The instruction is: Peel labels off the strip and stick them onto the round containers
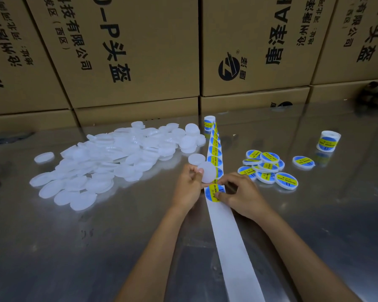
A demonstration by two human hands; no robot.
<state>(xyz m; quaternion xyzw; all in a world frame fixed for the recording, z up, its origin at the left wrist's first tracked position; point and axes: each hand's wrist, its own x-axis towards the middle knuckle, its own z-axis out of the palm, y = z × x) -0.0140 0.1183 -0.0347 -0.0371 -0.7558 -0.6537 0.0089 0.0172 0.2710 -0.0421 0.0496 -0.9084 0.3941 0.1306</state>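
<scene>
Backing strip [229,236], bare and white, runs up from the bottom edge to centre frame. There the right hand [240,196] pinches the nearest blue-and-yellow label [214,192], while the left hand [189,186] grips a plain white container [207,172] just above it. Farther up, labelled containers [267,168] cluster at right and unlabelled ones [109,158] sprawl at left. Two label rolls [209,123] stand beyond, before cardboard boxes [122,51] across the top.

Unlabelled containers [109,158] left of strip [216,153]; labelled containers [268,168] right; boxes [127,51] behind.
</scene>
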